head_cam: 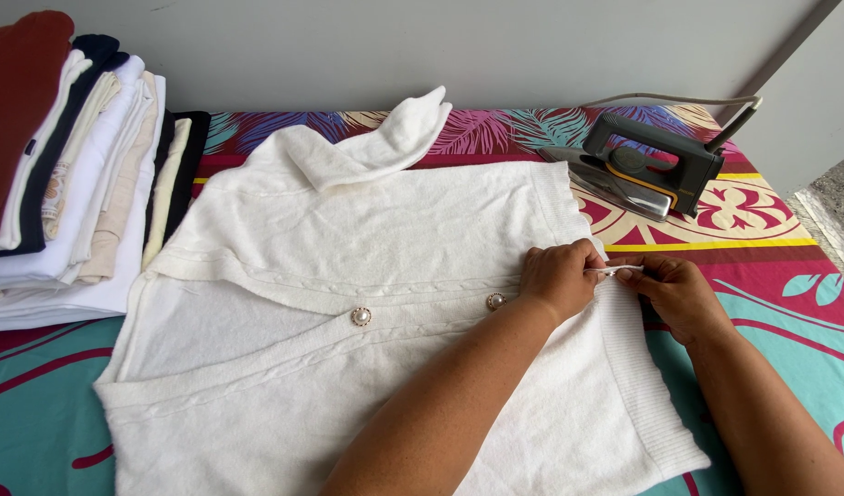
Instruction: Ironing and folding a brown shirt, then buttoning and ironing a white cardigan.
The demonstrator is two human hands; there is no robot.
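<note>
The white knitted button-front cardigan [367, 303], spread just left of the grey upright electric iron [644, 165], is pinched at its ribbed hem edge between left hand [558, 277] and right hand [675, 289]; the plackets are best drawn taut and level

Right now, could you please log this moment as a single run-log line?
left hand: pinching cardigan hem | right hand: pinching same hem | white cardigan: flat on patterned cloth | iron: beside, untouched
</note>
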